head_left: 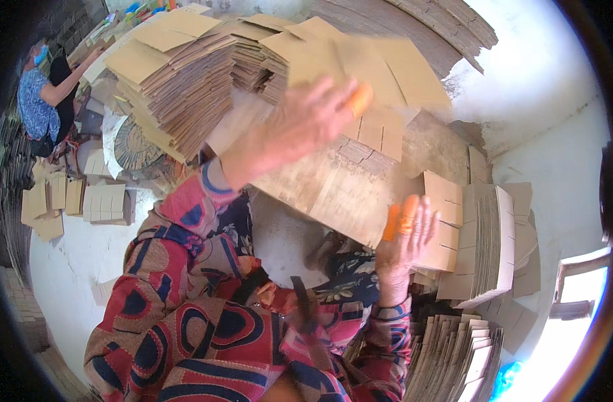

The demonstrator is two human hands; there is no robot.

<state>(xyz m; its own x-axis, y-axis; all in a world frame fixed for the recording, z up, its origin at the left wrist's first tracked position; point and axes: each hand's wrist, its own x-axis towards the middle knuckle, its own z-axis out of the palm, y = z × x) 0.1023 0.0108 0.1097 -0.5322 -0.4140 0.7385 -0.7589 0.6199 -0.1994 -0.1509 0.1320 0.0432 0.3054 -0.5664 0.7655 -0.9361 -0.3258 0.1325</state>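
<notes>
My left hand [300,130] reaches across the wooden table [306,184], its fingers stretched out and blurred by motion. An orange finger cover [360,100] sits on one of its digits. The hand overlaps a blurred tan cardboard sheet [370,63]; whether it touches the sheet, I cannot tell. Just beyond its fingers lie slotted cardboard pieces [380,134]. Over the table's right side, my right hand [407,244] is raised with fingers extended and nothing visible in them. It wears orange covers on two digits. Beside it stand slotted cardboard pieces [444,201].
Tall cardboard stacks [192,97] line the table's far left. More bundles stand at right [484,244] and lower right [454,355]. A person [42,100] in a blue patterned top works at far left, near a round ridged object [139,144]. A white wall [548,154] rises on the right.
</notes>
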